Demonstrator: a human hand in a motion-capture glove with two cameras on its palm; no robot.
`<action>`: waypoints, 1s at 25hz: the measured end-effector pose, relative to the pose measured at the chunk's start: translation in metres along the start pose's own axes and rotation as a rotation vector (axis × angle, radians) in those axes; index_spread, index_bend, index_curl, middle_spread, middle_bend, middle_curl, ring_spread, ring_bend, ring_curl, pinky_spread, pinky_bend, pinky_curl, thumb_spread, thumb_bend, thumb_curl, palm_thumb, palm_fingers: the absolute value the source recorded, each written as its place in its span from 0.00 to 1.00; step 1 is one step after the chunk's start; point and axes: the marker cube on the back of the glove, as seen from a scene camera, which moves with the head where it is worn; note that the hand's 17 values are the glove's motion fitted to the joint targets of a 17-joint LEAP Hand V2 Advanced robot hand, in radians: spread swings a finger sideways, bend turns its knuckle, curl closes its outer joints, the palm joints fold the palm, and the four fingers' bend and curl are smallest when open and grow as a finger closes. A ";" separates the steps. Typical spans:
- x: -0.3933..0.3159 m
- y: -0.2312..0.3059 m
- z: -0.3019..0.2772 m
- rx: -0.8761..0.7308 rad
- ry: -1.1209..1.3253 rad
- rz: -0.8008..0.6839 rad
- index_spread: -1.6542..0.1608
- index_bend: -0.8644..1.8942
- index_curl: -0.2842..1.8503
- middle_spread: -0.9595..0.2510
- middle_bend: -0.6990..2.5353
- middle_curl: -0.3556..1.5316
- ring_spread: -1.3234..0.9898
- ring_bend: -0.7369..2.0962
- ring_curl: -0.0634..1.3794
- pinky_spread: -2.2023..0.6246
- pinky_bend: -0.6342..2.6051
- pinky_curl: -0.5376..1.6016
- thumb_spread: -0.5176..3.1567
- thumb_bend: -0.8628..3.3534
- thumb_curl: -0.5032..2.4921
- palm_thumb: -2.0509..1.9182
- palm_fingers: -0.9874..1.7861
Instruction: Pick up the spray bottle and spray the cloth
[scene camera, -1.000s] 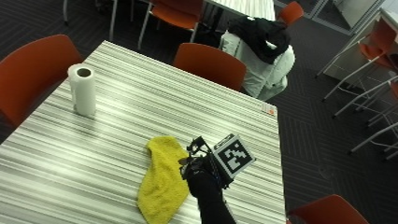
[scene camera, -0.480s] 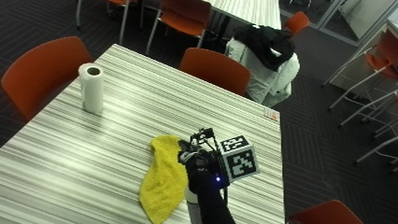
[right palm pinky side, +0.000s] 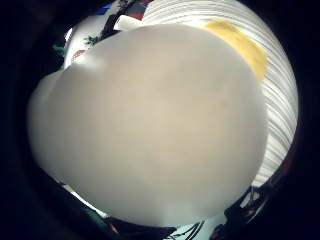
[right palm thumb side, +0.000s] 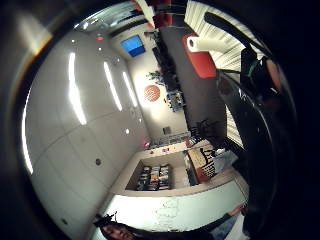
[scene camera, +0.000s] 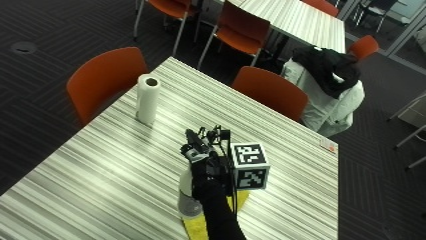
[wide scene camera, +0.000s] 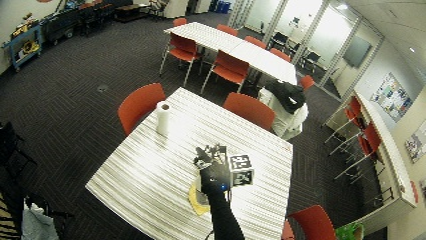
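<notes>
My gloved right hand (scene camera: 208, 169) grips a spray bottle (scene camera: 188, 189) with a pale translucent body and a black and white nozzle head (scene camera: 194, 141) that points toward the far side of the table. The bottle is upright, over the near end of a yellow cloth (scene camera: 194, 227). My arm and the bottle hide most of the cloth. In the little finger side palm view the bottle's white body (right palm pinky side: 150, 125) fills the picture, with a corner of the yellow cloth (right palm pinky side: 242, 46) on the striped table beyond it. The wide outside view also shows the hand (wide scene camera: 214, 170) over the cloth (wide scene camera: 194, 198).
A paper towel roll (scene camera: 148, 99) stands upright near the far left edge of the striped table (scene camera: 93, 165). Orange chairs (scene camera: 106, 75) (scene camera: 271, 91) sit at the left and far sides. A jacket (scene camera: 327, 85) hangs over a chair behind.
The outside camera has shifted. My hand, which was at the cloth's right edge, now holds the bottle upright over the cloth's near end, covering most of it.
</notes>
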 end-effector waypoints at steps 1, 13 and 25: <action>0.004 -0.001 0.003 0.001 -0.022 -0.021 0.76 0.41 0.40 0.68 0.45 0.55 0.49 0.38 0.51 0.77 0.24 0.41 0.26 0.23 0.44 0.83 0.60; 0.073 0.032 0.040 0.007 -0.212 -0.097 0.74 0.41 0.40 0.67 0.45 0.56 0.49 0.37 0.51 0.77 0.24 0.40 0.26 0.22 0.44 0.83 0.59; 0.075 0.032 0.029 0.074 -0.122 -0.172 0.74 0.41 0.40 0.67 0.45 0.56 0.48 0.37 0.52 0.77 0.24 0.40 0.27 0.22 0.44 0.83 0.59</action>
